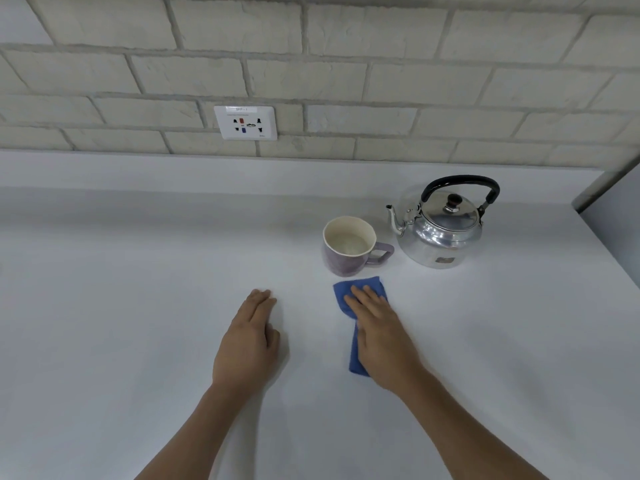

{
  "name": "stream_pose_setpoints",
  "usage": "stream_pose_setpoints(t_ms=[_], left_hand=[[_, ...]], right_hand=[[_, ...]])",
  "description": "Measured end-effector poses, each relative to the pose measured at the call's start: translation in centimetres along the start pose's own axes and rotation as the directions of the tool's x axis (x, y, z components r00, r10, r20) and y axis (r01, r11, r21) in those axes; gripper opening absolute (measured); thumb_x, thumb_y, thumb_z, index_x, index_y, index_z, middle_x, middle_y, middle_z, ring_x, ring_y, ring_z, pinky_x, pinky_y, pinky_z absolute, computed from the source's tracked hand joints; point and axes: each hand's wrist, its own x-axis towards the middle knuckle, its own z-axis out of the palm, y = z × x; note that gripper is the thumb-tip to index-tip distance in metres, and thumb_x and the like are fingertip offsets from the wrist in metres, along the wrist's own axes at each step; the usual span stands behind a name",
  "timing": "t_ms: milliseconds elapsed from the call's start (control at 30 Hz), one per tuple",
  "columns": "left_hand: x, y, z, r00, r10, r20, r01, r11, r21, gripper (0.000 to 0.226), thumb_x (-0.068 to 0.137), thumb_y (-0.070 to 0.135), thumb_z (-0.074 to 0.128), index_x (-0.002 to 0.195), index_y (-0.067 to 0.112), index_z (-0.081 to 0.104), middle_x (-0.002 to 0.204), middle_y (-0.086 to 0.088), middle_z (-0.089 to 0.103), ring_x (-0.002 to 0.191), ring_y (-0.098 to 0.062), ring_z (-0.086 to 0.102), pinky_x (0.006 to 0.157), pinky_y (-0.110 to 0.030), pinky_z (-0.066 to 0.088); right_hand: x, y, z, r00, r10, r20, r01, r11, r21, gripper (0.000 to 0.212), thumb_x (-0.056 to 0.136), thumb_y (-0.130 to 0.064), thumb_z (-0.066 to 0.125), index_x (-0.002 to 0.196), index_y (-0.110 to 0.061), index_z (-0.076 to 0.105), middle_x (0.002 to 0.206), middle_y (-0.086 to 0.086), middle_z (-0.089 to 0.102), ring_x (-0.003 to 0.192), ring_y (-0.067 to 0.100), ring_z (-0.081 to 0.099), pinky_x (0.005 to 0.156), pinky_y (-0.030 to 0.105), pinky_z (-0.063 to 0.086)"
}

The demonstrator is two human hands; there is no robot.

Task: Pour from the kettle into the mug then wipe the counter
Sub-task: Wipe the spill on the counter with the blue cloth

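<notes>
Kettle and mug stand at the back right; right hand lies flat on the cloth

Kettle (441, 230), shiny metal with a black handle upright over its lid, stands on the white counter (121, 306) toward the back right, spout pointing left at the mug (349, 245). The lavender mug sits just beside it, handle turned toward the kettle, its pale inside showing.

Right hand (377, 327) lies palm down on a blue cloth (356, 327) in front of the mug, fingers straight and together, pressing rather than gripping. Left hand (249, 337) rests palm down on the bare counter, well apart from the cloth, fingers extended and holding nothing.

A small sticker on the kettle's belly is too blurred to read. The wall socket (246, 123) in the brick-pattern wall carries a label, also illegible.
</notes>
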Motion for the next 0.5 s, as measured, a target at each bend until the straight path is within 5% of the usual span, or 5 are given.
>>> stream_pose_setpoints(t_ms=[133, 333, 500], left_hand=[[0.0, 0.0, 0.1, 1.0, 0.006, -0.01, -0.006, 1.0, 0.009, 0.051, 0.092, 0.005, 0.057, 0.143, 0.01, 0.058, 0.157, 0.0, 0.048, 0.149, -0.018, 0.038, 0.119, -0.036, 0.037], [0.0, -0.4, 0.4, 0.999, 0.037, -0.004, -0.037, 0.999, 0.036, 0.051, 0.092, 0.003, 0.059, 0.143, 0.006, 0.057, 0.157, -0.005, 0.049, 0.148, -0.021, 0.04, 0.117, -0.038, 0.038], [0.1, -0.3, 0.5, 0.999, 0.02, -0.027, -0.019, 1.0, 0.013, 0.05, 0.091, 0.004, 0.056, 0.14, 0.011, 0.06, 0.156, 0.003, 0.049, 0.149, -0.015, 0.038, 0.113, -0.041, 0.045]], right_hand=[[0.9, -3.7, 2.0, 0.999, -0.039, 0.012, 0.039, 0.999, 0.033, 0.066, 0.082, 0.002, 0.05, 0.147, -0.001, 0.041, 0.156, 0.015, 0.036, 0.148, 0.033, 0.023, 0.12, 0.05, 0.017], [-3.5, -4.3, 1.1, 0.972, -0.21, 0.105, 0.204, 0.977, 0.065, 0.057, 0.094, -0.008, 0.042, 0.149, -0.019, 0.041, 0.161, -0.006, 0.029, 0.15, 0.011, 0.014, 0.122, 0.034, 0.008], [-5.8, 1.3, -2.6, 0.998, -0.048, 0.038, 0.048, 0.999, -0.003, 0.055, 0.093, -0.001, 0.045, 0.146, -0.014, 0.046, 0.158, -0.003, 0.032, 0.148, 0.015, 0.023, 0.12, 0.04, 0.02]])
